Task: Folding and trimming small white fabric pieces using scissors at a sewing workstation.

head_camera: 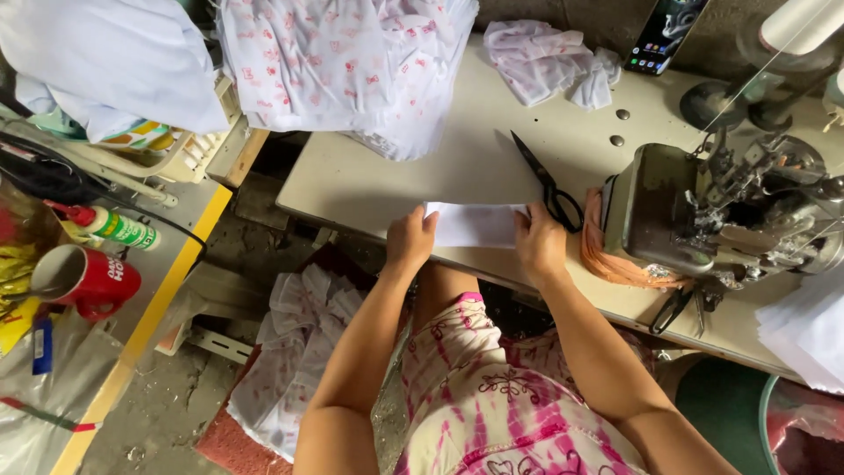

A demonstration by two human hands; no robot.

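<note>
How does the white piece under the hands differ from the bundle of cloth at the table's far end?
The white piece is plain; the bundle has red print. The white piece lies flat and small under both hands; the bundle is large, heaped, and hangs over the table edge. Both are pale fabric.

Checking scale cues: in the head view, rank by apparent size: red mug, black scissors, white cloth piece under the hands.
1. white cloth piece
2. red mug and black scissors: look alike in extent, not ranked.
</note>
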